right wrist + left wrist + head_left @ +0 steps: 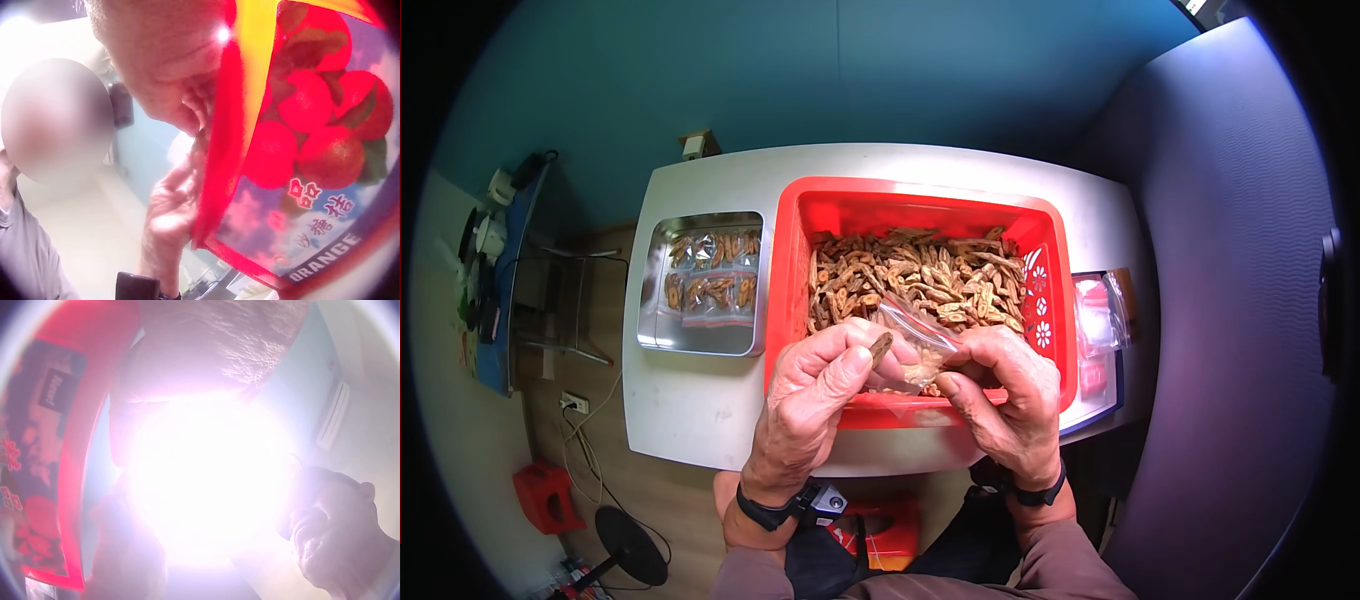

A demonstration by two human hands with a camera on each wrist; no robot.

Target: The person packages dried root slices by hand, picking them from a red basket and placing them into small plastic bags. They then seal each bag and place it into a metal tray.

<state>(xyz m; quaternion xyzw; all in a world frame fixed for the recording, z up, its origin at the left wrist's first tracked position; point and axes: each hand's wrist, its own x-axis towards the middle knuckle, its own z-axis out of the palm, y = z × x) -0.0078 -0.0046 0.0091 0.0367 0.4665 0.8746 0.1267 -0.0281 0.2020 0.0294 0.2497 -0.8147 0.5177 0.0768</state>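
Between thumb and forefinger, my left hand (pixel 800 405) pinches a brown dried slice (pixel 881 348). My right hand (pixel 1015 400) pinches the right edge of a clear zip bag (pixel 922 335), whose left side lies against the left fingers. Some pale pieces show low in the bag. Both hands are over the near rim of a red plastic basket (pixel 920 188), which holds a deep heap of dried slices (pixel 945 275). In the right wrist view the left hand (pixel 172 209) rises beside the basket's printed side; glare hides most of the left wrist view.
Left of the basket a metal tray (pixel 668 333) holds several filled zip bags (pixel 718 292). Bags with red and clear parts (pixel 1095 325) lie in a dark-blue-edged tray on the right. The white table (pixel 690 400) meets a teal wall, with a dark padded panel (pixel 1230 200) at right.
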